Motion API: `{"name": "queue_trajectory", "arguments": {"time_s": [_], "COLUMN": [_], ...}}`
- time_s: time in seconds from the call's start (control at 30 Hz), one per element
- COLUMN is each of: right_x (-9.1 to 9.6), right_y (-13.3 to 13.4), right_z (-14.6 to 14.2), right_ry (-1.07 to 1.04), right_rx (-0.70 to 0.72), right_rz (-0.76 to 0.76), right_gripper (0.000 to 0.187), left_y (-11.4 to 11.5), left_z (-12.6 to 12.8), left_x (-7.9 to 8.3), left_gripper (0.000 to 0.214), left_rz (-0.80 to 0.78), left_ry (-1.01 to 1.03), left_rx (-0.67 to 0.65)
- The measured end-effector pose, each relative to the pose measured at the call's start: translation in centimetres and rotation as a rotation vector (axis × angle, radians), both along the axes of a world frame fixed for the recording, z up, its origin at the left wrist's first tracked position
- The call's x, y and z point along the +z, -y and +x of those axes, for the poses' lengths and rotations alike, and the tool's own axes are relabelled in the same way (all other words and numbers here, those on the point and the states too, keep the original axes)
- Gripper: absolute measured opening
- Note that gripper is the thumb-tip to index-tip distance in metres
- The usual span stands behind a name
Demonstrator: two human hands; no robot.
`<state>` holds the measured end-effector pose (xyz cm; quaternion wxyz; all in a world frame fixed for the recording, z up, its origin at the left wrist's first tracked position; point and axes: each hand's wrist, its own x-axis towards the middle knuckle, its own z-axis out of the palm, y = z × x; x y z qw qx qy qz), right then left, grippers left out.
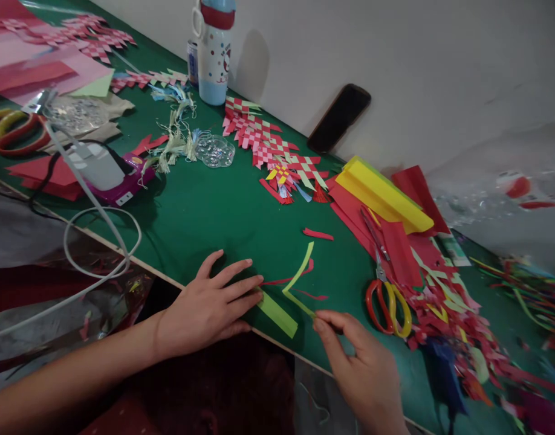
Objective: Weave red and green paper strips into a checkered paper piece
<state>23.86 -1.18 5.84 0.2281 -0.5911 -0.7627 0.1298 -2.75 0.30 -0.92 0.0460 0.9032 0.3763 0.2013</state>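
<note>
My left hand lies flat on the green table near its front edge, fingers stretched out, the fingertips pressing one end of a folded light-green paper strip. My right hand pinches the end of a thin light-green strip that bends up in a V shape over the table. Thin red slivers lie beside the strips. Red-and-yellow-handled scissors rest just right of my right hand.
Woven red-and-green paper pieces run along the back. Yellow folded paper and red sheets sit at the right above a heap of scraps. A phone leans on the wall. A bottle, white cable and more scissors stand left.
</note>
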Motion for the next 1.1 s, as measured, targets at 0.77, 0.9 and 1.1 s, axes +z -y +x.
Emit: {"name": "queue_trajectory", "arguments": {"time_s": [0.77,0.9,1.1], "right_x": [-1.7,-2.0,-2.1], "right_y": [-0.8,-1.5,-1.8], "right_z": [-3.5,-3.3,-2.2], "right_ry": [0.012,0.01,0.013], "right_rx": [0.107,0.112,0.068], "right_rz": [-0.18,-0.178,-0.14], "right_gripper": [0.011,0.011,0.012], "left_y": [0.2,0.2,0.2], "left_z": [0.0,0.1,0.1], "left_x": [0.1,0.1,0.0], "left_gripper": [0.048,0.047,0.045], "left_rz": [-0.041,-0.046,-0.035], "left_ry": [-0.007,-0.007,0.0], "left_rx": [0.037,0.042,0.052]}}
